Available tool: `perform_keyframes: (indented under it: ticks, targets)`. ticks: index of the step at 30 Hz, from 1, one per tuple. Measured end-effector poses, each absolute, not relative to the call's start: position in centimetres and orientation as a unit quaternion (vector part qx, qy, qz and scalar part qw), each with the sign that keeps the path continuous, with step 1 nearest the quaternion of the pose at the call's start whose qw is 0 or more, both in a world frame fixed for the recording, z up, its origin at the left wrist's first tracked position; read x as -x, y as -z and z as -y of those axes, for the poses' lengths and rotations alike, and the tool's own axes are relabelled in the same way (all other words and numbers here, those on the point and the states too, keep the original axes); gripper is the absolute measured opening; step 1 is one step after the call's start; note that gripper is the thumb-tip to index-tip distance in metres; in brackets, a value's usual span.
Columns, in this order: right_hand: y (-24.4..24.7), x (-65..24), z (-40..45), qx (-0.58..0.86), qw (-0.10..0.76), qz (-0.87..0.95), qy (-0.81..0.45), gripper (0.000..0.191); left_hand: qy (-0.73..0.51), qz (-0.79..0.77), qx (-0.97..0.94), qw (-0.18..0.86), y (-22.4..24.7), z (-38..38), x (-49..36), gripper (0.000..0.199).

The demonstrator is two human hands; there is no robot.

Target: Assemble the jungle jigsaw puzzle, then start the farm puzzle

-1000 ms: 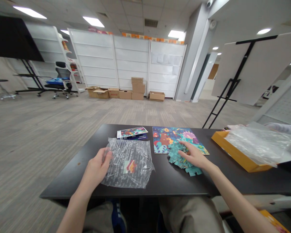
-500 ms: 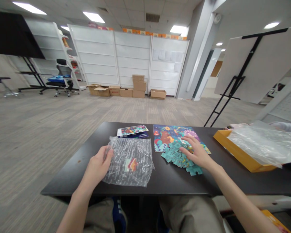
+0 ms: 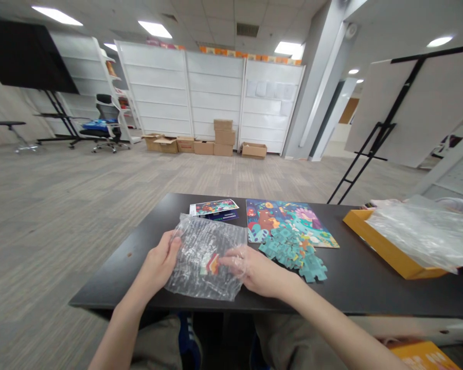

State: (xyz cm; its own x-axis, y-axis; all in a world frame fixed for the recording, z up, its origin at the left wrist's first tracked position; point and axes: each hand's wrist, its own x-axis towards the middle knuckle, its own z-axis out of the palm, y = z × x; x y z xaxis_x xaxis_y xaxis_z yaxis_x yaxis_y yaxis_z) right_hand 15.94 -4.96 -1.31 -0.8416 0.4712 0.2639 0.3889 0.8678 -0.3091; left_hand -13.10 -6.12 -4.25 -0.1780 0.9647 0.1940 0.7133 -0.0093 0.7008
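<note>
The clear plastic bag (image 3: 196, 252) sits at seven o'clock in my view, over the table (image 3: 123, 277). I expect it light, limp, slippery: best pinched by an edge. The left hand (image 3: 160, 262) pinches its nine-o'clock edge; the right hand's (image 3: 262, 272) fingers curl behind film, their grip unclear. At twelve, the dark card's (image 3: 227, 215) print is unreadable.

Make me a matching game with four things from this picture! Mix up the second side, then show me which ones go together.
Things:
1. Left hand
2. Plastic bag
3. Puzzle pieces
4. Yellow box

Clues:
A. Mostly teal, in a heap
B. Farthest right of the four
C. Holding an edge of something wrinkly
D. See-through and wrinkly

Right pairs: 1-C, 2-D, 3-A, 4-B
</note>
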Motion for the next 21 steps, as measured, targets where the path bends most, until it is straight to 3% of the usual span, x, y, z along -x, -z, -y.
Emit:
perform_keyframes:
  ticks: [3,10,15,21]
  targets:
    - [2.4,-13.5,3.9,0.218,0.172,0.953,-0.121,0.021,-0.355,-0.673,-0.621,0.189,4.1,6.4,13.1,0.05]
    - [2.3,-11.0,4.1,0.264,0.126,0.955,-0.044,0.012,-0.359,-0.671,-0.62,0.189,3.9,6.5,13.4,0.048]
    - [-0.7,-15.3,5.4,0.306,0.123,0.939,-0.095,0.01,-0.379,-0.677,-0.597,0.206,3.9,6.6,15.1,0.055]
    - [-1.7,-20.7,6.3,0.367,0.08,0.925,-0.063,0.016,-0.503,-0.647,-0.473,0.324,2.6,7.5,18.6,0.058]
